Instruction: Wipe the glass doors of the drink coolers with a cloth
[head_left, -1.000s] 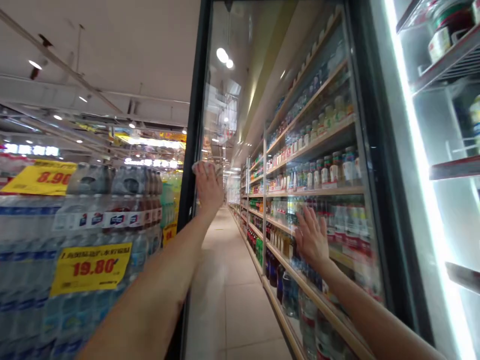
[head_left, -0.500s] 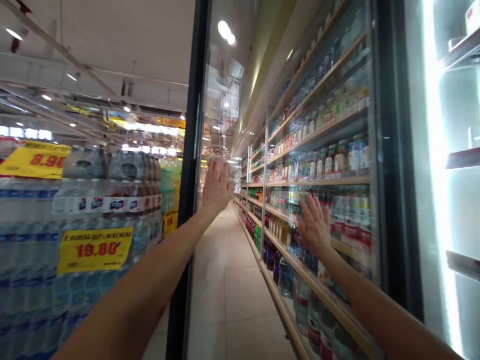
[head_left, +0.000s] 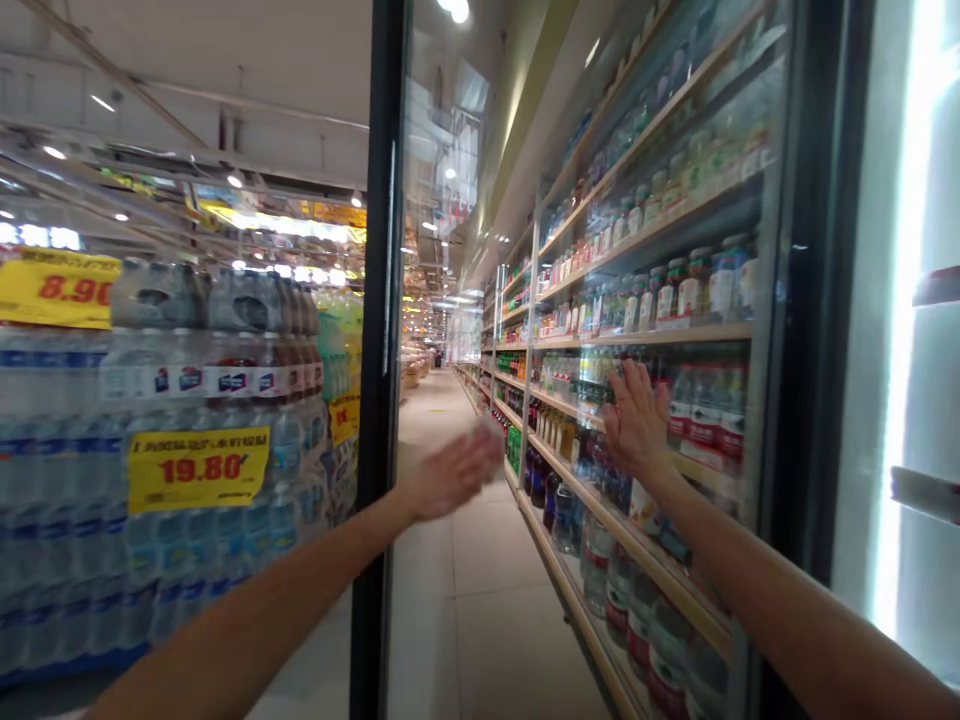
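A glass fridge door (head_left: 450,150) with a black frame (head_left: 379,300) stands swung out in front of me. My right hand (head_left: 637,420) lies flat on the glass near the door's hinge side, fingers spread upward and holding nothing. My left hand (head_left: 454,475) is at the glass lower down, near the middle of the pane, and is smeared by motion. A pale patch shows at its fingertips, and I cannot make out what it is. Through the glass I see an aisle and long shelves of bottles (head_left: 660,300).
Stacked packs of bottled water (head_left: 225,400) rise at the left beyond the door frame, with yellow price signs (head_left: 196,468). The lit fridge interior (head_left: 915,300) with its shelf edges is at the far right. The tiled aisle floor (head_left: 465,600) runs ahead behind the glass.
My left hand has swept down and to the right across the glass, from head height to about chest height. My right hand has stayed flat on the pane.
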